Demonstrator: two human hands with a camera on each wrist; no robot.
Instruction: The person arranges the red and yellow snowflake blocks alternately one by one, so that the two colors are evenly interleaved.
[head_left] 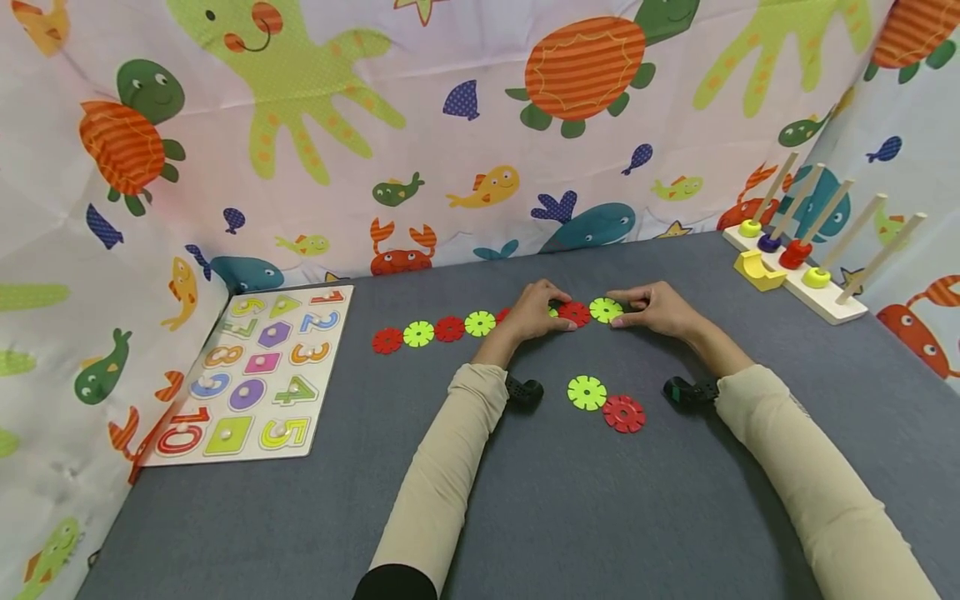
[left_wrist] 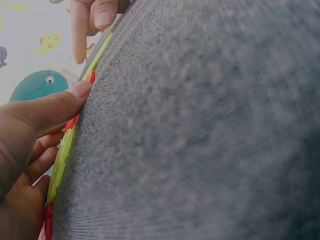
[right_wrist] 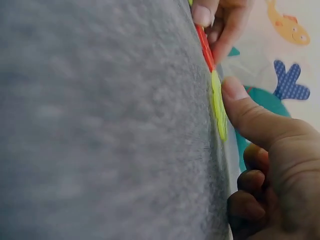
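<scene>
A row of red and yellow-green notched discs runs across the grey table, starting from a red disc point(head_left: 387, 341) at the left. Near its right end, my left hand point(head_left: 528, 312) holds a red disc point(head_left: 575, 313) between thumb and index finger, partly covering the discs behind it. At the row's end, my right hand point(head_left: 663, 312) has thumb and index finger at opposite edges of a yellow-green disc point(head_left: 605, 310), which meets the red one. The right wrist view shows my right thumb point(right_wrist: 240, 97) at the rim of that yellow-green disc point(right_wrist: 218, 105); the index finger is hidden there.
Nearer me lie another yellow-green disc point(head_left: 587, 392) and a red disc point(head_left: 624, 413), edges touching. A number and shape puzzle board point(head_left: 318, 392) lies left. At the back right stands a white peg base point(head_left: 840, 310) with rings, beside a yellow curved block point(head_left: 757, 271). Patterned cloth point(head_left: 450, 225) borders the table.
</scene>
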